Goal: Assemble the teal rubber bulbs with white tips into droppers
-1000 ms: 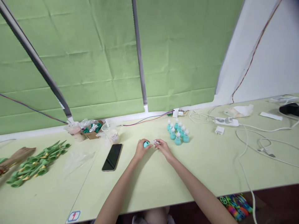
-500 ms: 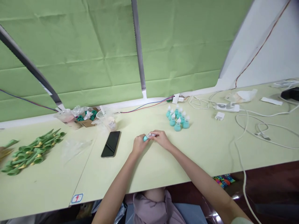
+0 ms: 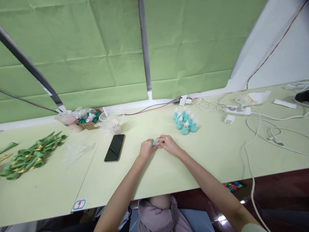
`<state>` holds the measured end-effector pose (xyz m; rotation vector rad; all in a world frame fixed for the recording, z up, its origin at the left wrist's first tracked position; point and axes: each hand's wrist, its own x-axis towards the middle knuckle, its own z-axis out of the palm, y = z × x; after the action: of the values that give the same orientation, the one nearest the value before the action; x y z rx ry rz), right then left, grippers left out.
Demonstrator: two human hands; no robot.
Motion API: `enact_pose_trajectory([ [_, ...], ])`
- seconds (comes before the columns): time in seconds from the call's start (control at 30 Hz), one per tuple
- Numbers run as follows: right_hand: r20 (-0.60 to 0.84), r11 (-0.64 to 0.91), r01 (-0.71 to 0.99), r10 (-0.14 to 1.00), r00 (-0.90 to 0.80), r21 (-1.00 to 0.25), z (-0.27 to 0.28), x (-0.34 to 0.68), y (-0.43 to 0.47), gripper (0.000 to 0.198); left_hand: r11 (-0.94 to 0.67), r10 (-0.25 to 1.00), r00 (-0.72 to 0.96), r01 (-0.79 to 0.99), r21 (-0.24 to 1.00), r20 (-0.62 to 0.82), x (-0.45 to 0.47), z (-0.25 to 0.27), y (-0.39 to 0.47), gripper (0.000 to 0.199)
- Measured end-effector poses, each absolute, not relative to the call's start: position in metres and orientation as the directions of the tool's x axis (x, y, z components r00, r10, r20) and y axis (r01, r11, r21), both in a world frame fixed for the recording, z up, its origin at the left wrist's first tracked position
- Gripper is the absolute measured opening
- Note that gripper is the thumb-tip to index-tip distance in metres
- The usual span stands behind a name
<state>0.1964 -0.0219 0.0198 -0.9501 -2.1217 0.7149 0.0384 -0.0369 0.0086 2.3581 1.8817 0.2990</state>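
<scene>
My left hand [image 3: 146,148] is closed around the teal body of a small squeeze bottle [image 3: 154,142], tipped on its side with its pale top toward the right. My right hand [image 3: 168,143] pinches the pale top end of that same bottle, and its fingertips hide much of it. Both hands meet low over the table, close to its middle. Behind and right of them stands a cluster of several upright teal bottles [image 3: 185,129] with whitish pointed tops.
A black phone [image 3: 115,148] lies left of my hands. Farther left are a clear plastic bag [image 3: 77,152] and a heap of green horn-shaped pieces [image 3: 36,156]. A small cardboard box [image 3: 91,125] and a cup [image 3: 70,120] stand behind. Right are a power strip [image 3: 238,110] and loose white cables.
Both hands have shifted very slightly right in the picture, still together on the bottle. Less of the bottle's pale top shows between the fingers. The view itself has moved a little.
</scene>
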Motion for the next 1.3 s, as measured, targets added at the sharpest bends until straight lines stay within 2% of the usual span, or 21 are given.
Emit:
enact_pose_trajectory([
  [0.23, 0.352, 0.573, 0.367, 0.780, -0.517, -0.732, 0.018, 0.198, -0.022, 0.015, -0.237, 0.971, 0.217, 0.924, 0.298, 0.099, 0.040, 0.008, -0.040, 0.032],
  [0.43, 0.358, 0.525, 0.375, 0.829, -0.431, -0.764, 0.014, 0.193, -0.020, 0.010, -0.205, 0.977, 0.178, 0.931, 0.302, 0.114, 0.040, 0.008, -0.036, 0.025],
  [0.5, 0.336, 0.486, 0.375, 0.853, -0.400, -0.789, 0.014, 0.193, -0.018, 0.012, -0.220, 0.974, 0.184, 0.913, 0.344, 0.133, 0.039, 0.009, -0.034, 0.026],
  [0.6, 0.382, 0.454, 0.341, 0.887, -0.258, -0.824, 0.016, 0.195, -0.013, 0.043, -0.259, 0.965, 0.182, 0.795, 0.549, 0.191, 0.035, 0.012, -0.033, 0.034],
  [0.67, 0.450, 0.465, 0.301, 0.885, -0.121, -0.833, 0.016, 0.197, -0.010, 0.057, -0.273, 0.962, 0.157, 0.617, 0.738, 0.225, 0.032, 0.012, -0.033, 0.043],
  [0.73, 0.498, 0.495, 0.290, 0.865, -0.069, -0.819, 0.013, 0.195, -0.009, 0.063, -0.269, 0.963, 0.095, 0.396, 0.878, 0.252, 0.030, 0.010, -0.034, 0.049],
  [0.83, 0.514, 0.560, 0.316, 0.828, -0.222, -0.766, 0.004, 0.184, -0.013, 0.051, -0.288, 0.956, 0.001, 0.164, 0.943, 0.292, 0.032, 0.004, -0.036, 0.056],
  [0.93, 0.504, 0.578, 0.281, 0.812, -0.295, -0.766, -0.002, 0.169, -0.021, 0.028, -0.269, 0.962, -0.017, 0.101, 0.958, 0.272, 0.037, -0.002, -0.037, 0.061],
  [1.0, 0.486, 0.540, 0.195, 0.832, -0.268, -0.819, -0.002, 0.163, -0.024, 0.030, -0.247, 0.967, -0.036, 0.108, 0.963, 0.252, 0.037, -0.004, -0.034, 0.060],
  [1.13, 0.372, 0.372, -0.042, 0.906, -0.200, -0.927, 0.003, 0.169, -0.019, 0.035, -0.247, 0.947, -0.152, 0.222, 0.943, 0.284, 0.024, -0.007, -0.022, 0.048],
  [1.2, 0.331, 0.330, -0.028, 0.936, -0.115, -0.943, 0.003, 0.178, -0.012, 0.028, -0.229, 0.931, -0.223, 0.261, 0.938, 0.289, 0.011, -0.007, -0.015, 0.043],
  [1.3, 0.337, 0.334, 0.141, 0.942, -0.007, -0.932, 0.003, 0.193, -0.002, 0.019, -0.197, 0.904, -0.318, 0.285, 0.938, 0.287, -0.010, -0.005, -0.008, 0.045],
])
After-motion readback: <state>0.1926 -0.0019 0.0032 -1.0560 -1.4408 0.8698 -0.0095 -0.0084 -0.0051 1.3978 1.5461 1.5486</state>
